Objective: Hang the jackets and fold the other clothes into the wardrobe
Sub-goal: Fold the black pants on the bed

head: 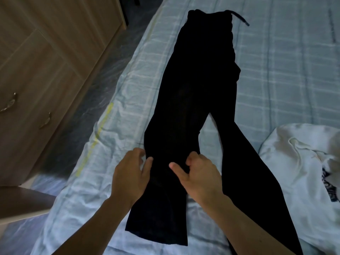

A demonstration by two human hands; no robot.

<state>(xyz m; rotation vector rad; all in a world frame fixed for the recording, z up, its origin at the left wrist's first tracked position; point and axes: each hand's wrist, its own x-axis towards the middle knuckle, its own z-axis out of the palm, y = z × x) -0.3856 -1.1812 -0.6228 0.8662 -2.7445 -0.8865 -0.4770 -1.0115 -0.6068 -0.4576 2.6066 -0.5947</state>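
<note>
Stretching lengthwise down a bed, a pair of black trousers (200, 80) lies flat and matte, its gathered waistband at the far end with a dark drawstring (239, 18) trailing off to the right, and its two legs splitting into a narrow V toward the camera. The nearer leg widens to a flared hem, and a person works it from both sides. The left hand (128, 179) closes on that leg's left edge, thumb (149, 161) on top of the cloth. The right hand (200, 179) curls its fingers into the fabric at the leg's right edge (thumb (176, 168) stretched out across it). Both grips sit partway up the leg, above the hem, with the cloth spanning the gap between them. The other leg runs off toward the lower right, beneath the right forearm. Underneath is a rumpled, pale blue checked bed sheet (276, 70). A creased white garment (294, 162) with a dark print lies at the right. Left of the bed, across a strip of dark glossy floor (103, 74), stands a wood-grain wardrobe (46, 61) with curved metal handles (45, 120).
</note>
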